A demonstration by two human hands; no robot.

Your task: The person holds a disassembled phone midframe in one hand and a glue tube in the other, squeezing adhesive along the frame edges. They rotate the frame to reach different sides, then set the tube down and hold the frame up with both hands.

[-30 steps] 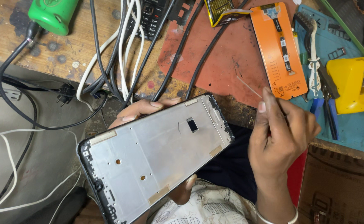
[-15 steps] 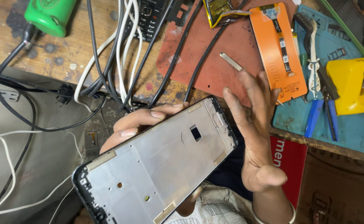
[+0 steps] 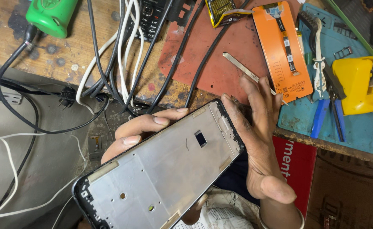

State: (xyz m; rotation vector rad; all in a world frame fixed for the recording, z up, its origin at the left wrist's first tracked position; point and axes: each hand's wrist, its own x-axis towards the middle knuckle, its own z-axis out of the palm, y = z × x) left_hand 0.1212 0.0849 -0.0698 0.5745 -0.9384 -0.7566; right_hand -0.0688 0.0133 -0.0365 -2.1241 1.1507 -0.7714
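Note:
My left hand (image 3: 142, 129) grips a grey metal phone frame (image 3: 161, 169) with a black rim from underneath, fingers curled over its far edge. The frame lies tilted, its inner side facing up. My right hand (image 3: 258, 140) rests flat against the frame's right end, fingers spread and pointing up, holding nothing. Just beyond those fingertips a pair of thin metal tweezers (image 3: 243, 68) lies on a red mat (image 3: 220, 51).
An orange phone screen panel (image 3: 282, 51) lies on the red mat. Blue-handled pliers (image 3: 326, 110) and a yellow tape dispenser (image 3: 358, 85) sit on a blue mat (image 3: 356, 131). Black and white cables (image 3: 122, 55) and a green tool (image 3: 50, 15) lie at left.
My right hand let go of the thin tweezers, which now lie on the red mat, and came back flat against the frame's right end. The frame shifted slightly.

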